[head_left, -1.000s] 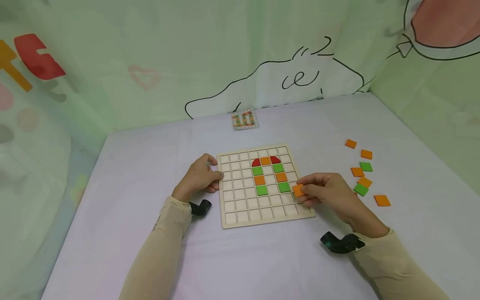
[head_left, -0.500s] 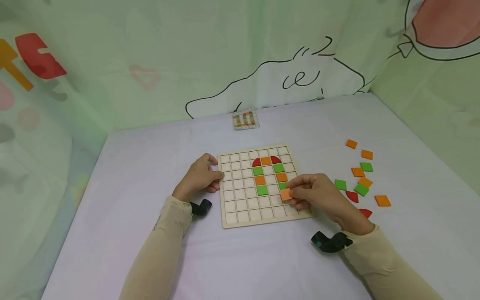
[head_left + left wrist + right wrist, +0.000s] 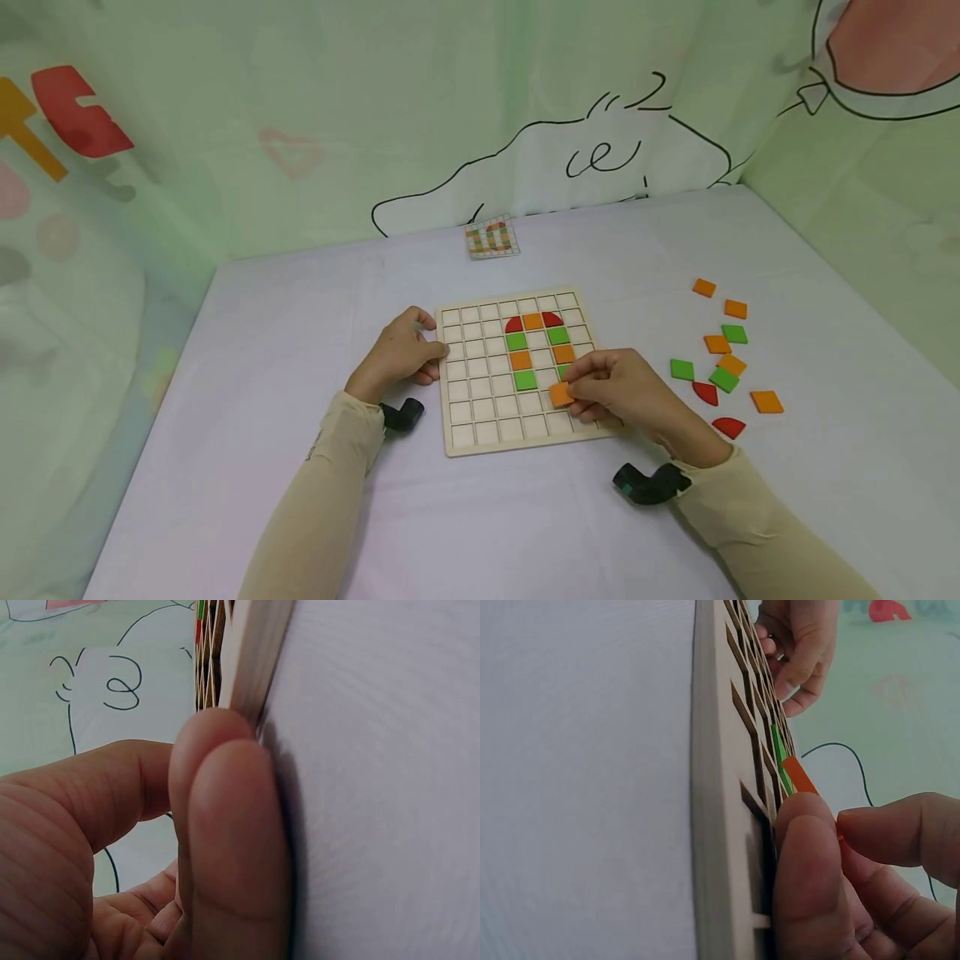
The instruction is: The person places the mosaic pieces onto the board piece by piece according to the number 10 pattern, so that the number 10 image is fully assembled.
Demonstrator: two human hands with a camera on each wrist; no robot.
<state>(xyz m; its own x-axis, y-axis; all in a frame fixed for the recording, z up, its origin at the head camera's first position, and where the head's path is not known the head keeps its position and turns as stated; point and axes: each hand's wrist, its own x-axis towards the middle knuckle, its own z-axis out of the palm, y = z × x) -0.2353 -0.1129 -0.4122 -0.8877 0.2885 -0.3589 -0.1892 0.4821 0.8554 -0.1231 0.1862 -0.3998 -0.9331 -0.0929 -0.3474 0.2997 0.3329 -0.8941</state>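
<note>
A wooden grid board (image 3: 483, 433) lies on the table, holding red quarter-round, orange and green tiles in an arch shape. At its left edge my left hand (image 3: 401, 350) grips the rim, thumb tip on the border; the left wrist view shows the fingertips (image 3: 232, 772) right against the board's side. Over the board's lower right part, my right hand (image 3: 618, 387) pinches an orange square tile (image 3: 559, 395) between thumb and fingers. In the right wrist view, that orange tile (image 3: 801, 777) is tilted above the cells, close to a green tile (image 3: 778, 750). The hand hides several right-hand cells.
Loose tiles lie right of the board: several orange squares (image 3: 767, 402), several green squares (image 3: 682, 370) and two red quarter-rounds (image 3: 728, 427). A small patterned card (image 3: 491, 238) lies at the table's back edge. Printed curtains (image 3: 300, 125) surround the table (image 3: 300, 333).
My right hand has moved left over the board with the orange tile, from the right edge to just below the arch. Loose red and green tiles behind it came into view. My left hand stayed put.
</note>
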